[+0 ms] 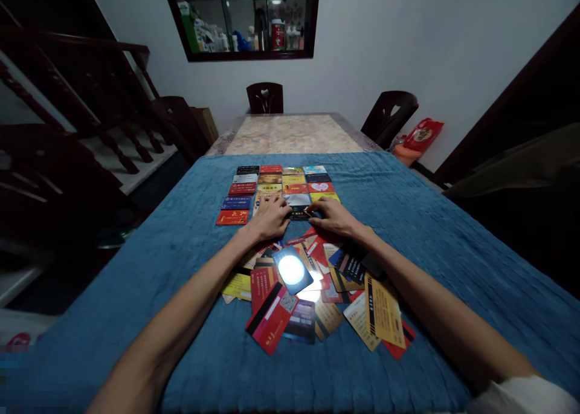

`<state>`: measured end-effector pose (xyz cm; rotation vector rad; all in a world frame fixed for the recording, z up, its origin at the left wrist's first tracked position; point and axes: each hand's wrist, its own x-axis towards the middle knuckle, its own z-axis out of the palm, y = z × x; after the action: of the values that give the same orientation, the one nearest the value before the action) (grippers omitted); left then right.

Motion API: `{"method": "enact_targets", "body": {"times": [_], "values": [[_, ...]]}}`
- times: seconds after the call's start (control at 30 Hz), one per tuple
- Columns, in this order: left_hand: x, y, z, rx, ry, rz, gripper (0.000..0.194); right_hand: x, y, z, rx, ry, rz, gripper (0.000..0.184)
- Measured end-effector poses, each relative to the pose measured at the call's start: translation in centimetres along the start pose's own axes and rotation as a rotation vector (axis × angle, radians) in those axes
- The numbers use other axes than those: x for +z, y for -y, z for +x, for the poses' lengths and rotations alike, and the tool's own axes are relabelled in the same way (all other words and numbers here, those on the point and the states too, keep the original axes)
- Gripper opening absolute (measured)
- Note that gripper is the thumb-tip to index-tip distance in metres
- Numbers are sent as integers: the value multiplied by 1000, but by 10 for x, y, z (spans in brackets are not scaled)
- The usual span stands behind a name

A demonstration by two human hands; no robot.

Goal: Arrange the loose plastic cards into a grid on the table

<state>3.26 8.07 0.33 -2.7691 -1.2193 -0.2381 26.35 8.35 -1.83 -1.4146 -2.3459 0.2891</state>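
A black card [299, 213] with light lettering lies between my two hands, in the nearest row of a card grid. My right hand [333, 216] is at its right end, thumb and fingers pinched at the card's edge. My left hand [269, 217] rests over the row from the left, fingers slightly apart, fingertips by the black card's left end; it covers part of a card below it. Just above the black card is a silvery card [296, 199]. A red card [232, 217] ends the left column. Between my forearms lies a loose heap with a glaring dark blue card [293, 270] on top.
The heap spreads toward me, with a red striped card [272, 318] and a yellow card [385, 311] at its front. A blue cloth [181, 269] covers the near table. Chairs [265, 98] stand around it, and a red bag [423, 135] sits at right.
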Motion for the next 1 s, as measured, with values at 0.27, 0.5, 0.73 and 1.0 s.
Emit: {"method": "enact_targets", "body": {"times": [0.27, 0.5, 0.73, 1.0], "values": [[-2, -1, -3, 23, 9, 16, 25, -1, 3, -1, 10, 18, -59, 27], [-13, -3, -11, 39, -7, -81, 26, -5, 8, -5, -1, -19, -55, 31], [-27, -6, -40, 69, -24, -191, 27, -18, 30, -11, -128, -63, -71, 21], [-35, -16, -75, 167, 1, -376, 23, -24, 59, -42, -309, 7, -15, 19]]}}
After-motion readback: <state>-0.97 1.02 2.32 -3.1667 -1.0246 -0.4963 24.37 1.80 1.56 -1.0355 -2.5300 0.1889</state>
